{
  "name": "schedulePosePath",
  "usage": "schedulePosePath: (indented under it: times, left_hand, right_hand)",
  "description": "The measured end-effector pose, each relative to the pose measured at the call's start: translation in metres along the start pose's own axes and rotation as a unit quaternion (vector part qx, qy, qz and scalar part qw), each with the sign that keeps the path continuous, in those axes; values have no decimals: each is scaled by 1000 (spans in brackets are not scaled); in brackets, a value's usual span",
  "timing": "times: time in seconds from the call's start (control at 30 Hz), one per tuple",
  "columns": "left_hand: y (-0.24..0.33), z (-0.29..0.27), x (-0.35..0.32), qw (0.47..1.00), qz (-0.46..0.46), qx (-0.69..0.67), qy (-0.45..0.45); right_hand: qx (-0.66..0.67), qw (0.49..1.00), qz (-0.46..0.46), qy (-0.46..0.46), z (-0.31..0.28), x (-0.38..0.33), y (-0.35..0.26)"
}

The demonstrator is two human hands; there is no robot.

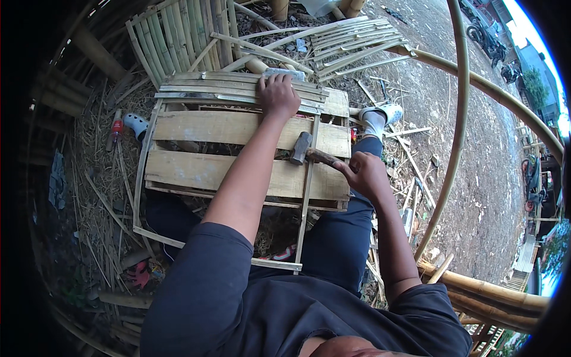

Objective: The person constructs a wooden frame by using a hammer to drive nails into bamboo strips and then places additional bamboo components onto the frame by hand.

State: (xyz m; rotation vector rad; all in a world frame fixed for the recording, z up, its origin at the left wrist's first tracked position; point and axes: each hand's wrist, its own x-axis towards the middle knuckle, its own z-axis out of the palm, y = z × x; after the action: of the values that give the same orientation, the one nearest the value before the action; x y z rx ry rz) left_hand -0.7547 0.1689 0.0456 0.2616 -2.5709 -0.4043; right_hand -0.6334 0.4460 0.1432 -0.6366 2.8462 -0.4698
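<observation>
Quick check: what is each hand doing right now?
Left hand: open, pressing flat on bamboo slats.
Right hand: closed, holding hammer.

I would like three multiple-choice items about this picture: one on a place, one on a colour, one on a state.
1. Where does the left hand rest?
A. on the pale bamboo strips at the far edge of the wooden slatted frame
B. on the ground
C. on the knee

2. What colour is the long-sleeved shirt?
A. white
B. dark blue
C. yellow

3. What is the right hand doing?
A. hanging empty
B. gripping the wooden-handled hammer
C. holding a saw

Key: 1 A, palm lies flat on the strips; 2 B, both sleeves are dark blue; 3 B, fingers close around the handle.
</observation>
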Motion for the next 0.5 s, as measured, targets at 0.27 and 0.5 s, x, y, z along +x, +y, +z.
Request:
schedulePosePath:
  times: [0.27, 0.5]
  left_hand:
    - [-3, 3, -1, 999, 6, -32, 19]
    - [-2, 2, -2, 999, 5, -33, 16]
  right_hand:
    - [78, 989, 40, 119, 14, 106, -27]
    - [56, 985, 54, 155, 54, 154, -22]
